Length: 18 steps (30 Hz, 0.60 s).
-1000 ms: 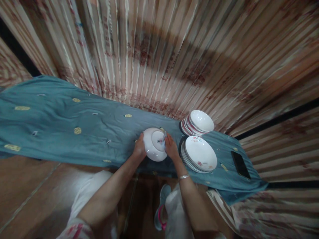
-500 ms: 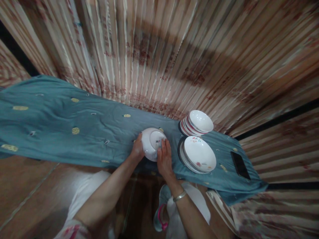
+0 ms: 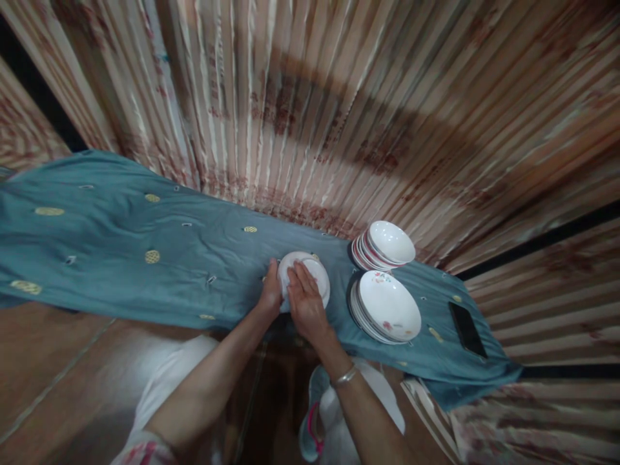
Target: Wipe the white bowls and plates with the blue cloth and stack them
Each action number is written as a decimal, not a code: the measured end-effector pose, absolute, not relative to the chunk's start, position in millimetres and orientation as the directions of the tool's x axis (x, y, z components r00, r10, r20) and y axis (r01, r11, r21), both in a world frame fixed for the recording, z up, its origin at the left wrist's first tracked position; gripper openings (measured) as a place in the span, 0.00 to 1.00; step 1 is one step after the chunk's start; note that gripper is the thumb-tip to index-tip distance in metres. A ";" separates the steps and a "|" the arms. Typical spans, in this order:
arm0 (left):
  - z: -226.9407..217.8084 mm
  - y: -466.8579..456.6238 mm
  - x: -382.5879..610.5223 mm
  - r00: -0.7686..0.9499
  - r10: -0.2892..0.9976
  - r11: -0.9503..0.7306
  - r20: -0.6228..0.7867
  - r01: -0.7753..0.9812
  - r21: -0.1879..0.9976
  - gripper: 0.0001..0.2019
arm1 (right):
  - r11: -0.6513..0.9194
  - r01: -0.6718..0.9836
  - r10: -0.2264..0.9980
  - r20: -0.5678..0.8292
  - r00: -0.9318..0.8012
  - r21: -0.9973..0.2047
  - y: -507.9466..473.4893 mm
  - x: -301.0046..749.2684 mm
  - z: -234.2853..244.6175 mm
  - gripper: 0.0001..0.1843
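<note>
Your left fingers [image 3: 274, 276] curl around the rim of an overturned white dish [image 3: 318, 281]; your right fingers [image 3: 300, 281] press flat on its underside.

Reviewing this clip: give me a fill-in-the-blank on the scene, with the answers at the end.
The left hand and right hand hold a white dish with its ____ facing up. A metal bangle circles the ____ wrist. ____ stacks of white dishes stand on the teal cloth. To the right of the stacks, a flat black ____ lies on the cloth.

Answers: underside; right; two; phone.
</note>
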<state>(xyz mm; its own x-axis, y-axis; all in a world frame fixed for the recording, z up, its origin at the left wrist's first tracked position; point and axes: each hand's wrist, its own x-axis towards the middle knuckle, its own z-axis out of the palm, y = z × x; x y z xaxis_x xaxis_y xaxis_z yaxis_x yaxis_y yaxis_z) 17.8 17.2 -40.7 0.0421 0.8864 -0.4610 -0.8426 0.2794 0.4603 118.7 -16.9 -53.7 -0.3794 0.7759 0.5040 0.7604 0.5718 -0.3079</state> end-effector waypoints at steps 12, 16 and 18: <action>-24.7 10.8 27.2 0.066 0.938 0.209 -0.340 -0.891 0.404 0.23 | 0.586 0.797 0.693 0.602 -0.397 -0.149 10.7 130.0 -24.1 0.27; -28.3 11.7 29.2 0.057 0.937 0.214 -0.346 -0.875 0.435 0.23 | 0.553 0.830 0.700 0.581 -0.415 -0.073 5.2 133.0 -23.0 0.22; -31.7 11.8 28.6 -0.005 0.946 0.160 -0.324 -0.863 0.479 0.21 | 0.623 0.781 0.678 0.529 -0.511 -0.044 2.0 127.4 -20.0 0.21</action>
